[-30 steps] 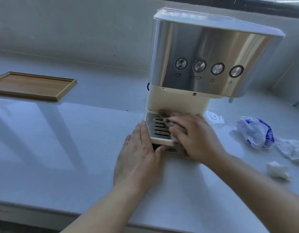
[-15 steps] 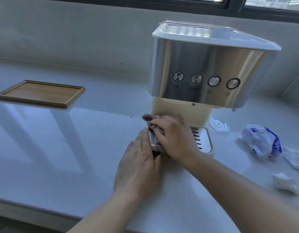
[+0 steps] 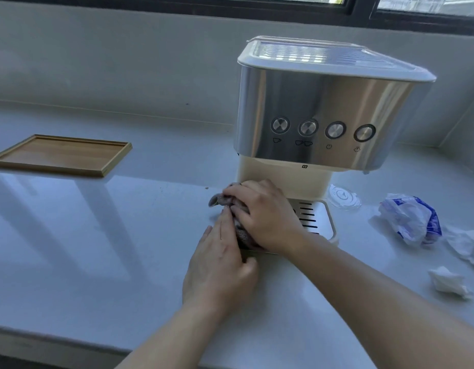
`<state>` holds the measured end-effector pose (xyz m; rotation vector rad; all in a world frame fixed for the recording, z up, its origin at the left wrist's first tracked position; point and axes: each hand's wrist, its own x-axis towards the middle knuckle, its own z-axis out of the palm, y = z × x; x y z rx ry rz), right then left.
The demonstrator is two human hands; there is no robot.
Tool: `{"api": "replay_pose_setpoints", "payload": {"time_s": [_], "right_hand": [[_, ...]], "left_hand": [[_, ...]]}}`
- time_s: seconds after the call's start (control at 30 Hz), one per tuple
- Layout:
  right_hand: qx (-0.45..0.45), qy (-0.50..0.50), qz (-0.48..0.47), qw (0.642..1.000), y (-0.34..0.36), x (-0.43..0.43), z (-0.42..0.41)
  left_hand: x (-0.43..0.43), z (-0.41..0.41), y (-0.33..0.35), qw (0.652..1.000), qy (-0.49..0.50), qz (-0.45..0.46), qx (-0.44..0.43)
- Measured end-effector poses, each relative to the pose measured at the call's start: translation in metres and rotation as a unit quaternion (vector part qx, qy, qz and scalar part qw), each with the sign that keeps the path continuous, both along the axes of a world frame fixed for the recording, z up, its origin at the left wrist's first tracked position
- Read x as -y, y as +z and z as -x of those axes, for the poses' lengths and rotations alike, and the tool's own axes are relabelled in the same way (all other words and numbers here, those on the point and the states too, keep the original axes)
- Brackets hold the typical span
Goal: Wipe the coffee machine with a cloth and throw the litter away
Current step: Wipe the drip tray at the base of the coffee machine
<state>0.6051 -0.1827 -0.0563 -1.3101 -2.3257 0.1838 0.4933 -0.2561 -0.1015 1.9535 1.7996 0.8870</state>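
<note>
Under my right hand point(image 3: 265, 219) the grip is closed on the crumpled grey-brown cloth point(image 3: 239, 230), pressed at the left edge of the cream and steel coffee machine point(image 3: 318, 115). Left hand point(image 3: 221, 262) lies flat, holding nothing, steadying the base. I should wipe with firm, short strokes. Crumpled white litter point(image 3: 447, 282) waits on the bench, well apart to the right.

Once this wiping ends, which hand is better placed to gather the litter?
Probably the right hand: the plastic wrapper and crumpled tissue lie on its side of the coffee machine. It must first release the cloth.
</note>
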Motion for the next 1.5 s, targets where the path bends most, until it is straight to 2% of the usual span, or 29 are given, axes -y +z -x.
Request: {"api": "replay_pose_setpoints", "payload": {"time_s": [0.07, 0.1, 0.13, 0.17, 0.23, 0.3, 0.37, 0.5, 0.63, 0.7, 0.83, 0.87, 0.97, 1.13, 1.23, 1.33, 1.43, 1.5], "right_hand": [[-0.135, 0.066, 0.125, 0.981, 0.01, 0.002, -0.018], [-0.212, 0.065, 0.164, 0.961, 0.012, 0.007, -0.031], [-0.263, 0.026, 0.163, 0.951, 0.01, 0.013, -0.046], [-0.265, -0.039, 0.112, 0.957, 0.003, 0.019, -0.061], [-0.173, -0.165, -0.03, 0.971, -0.015, 0.033, -0.082], [-0.093, -0.199, -0.099, 0.971, -0.032, 0.041, -0.086], [-0.059, -0.175, -0.127, 0.975, -0.041, 0.041, -0.085], [-0.062, -0.16, -0.124, 0.977, -0.041, 0.041, -0.088], [-0.057, -0.159, -0.123, 0.978, -0.042, 0.039, -0.088], [-0.062, -0.158, -0.131, 0.977, -0.042, 0.039, -0.089], [-0.069, -0.163, -0.132, 0.975, -0.045, 0.037, -0.089], [-0.07, -0.166, -0.132, 0.975, -0.045, 0.037, -0.088], [-0.069, -0.17, -0.134, 0.974, -0.046, 0.037, -0.088], [-0.076, -0.173, -0.126, 0.974, -0.046, 0.037, -0.088], [-0.071, -0.175, -0.124, 0.974, -0.045, 0.038, -0.086], [-0.07, -0.174, -0.123, 0.975, -0.046, 0.037, -0.087], [-0.075, -0.17, -0.118, 0.976, -0.046, 0.037, -0.087], [-0.086, -0.171, -0.11, 0.975, -0.045, 0.036, -0.088]], "left_hand": [[0.004, 0.003, 0.002, 0.999, -0.003, 0.022, 0.024], [0.005, 0.004, 0.002, 0.999, -0.002, 0.024, 0.039], [0.006, 0.005, 0.003, 0.998, 0.0, 0.019, 0.055], [0.006, 0.005, 0.003, 0.997, 0.003, 0.006, 0.073], [0.006, 0.004, 0.004, 0.994, 0.013, -0.03, 0.104], [0.007, 0.004, 0.003, 0.992, 0.018, -0.064, 0.104], [0.007, 0.003, 0.005, 0.993, 0.01, -0.093, 0.074], [-0.019, -0.005, 0.022, 0.988, -0.01, -0.15, -0.03], [-0.059, -0.016, 0.036, 0.985, -0.058, -0.096, -0.129], [-0.067, -0.013, 0.035, 0.99, -0.059, -0.077, -0.106], [-0.071, 0.011, 0.025, 0.998, 0.006, -0.048, 0.043], [-0.074, 0.013, 0.025, 0.998, 0.015, -0.034, 0.057], [-0.085, 0.006, 0.032, 0.999, 0.016, -0.019, 0.022], [-0.051, 0.005, 0.017, 0.993, 0.039, -0.048, 0.103], [-0.012, 0.005, 0.007, 0.989, 0.063, -0.073, 0.116], [0.025, 0.0, 0.006, 0.993, 0.05, -0.069, 0.078], [0.063, -0.016, 0.008, 0.984, -0.034, -0.11, -0.137], [0.065, -0.038, 0.01, 0.972, -0.085, -0.096, -0.198]]}}
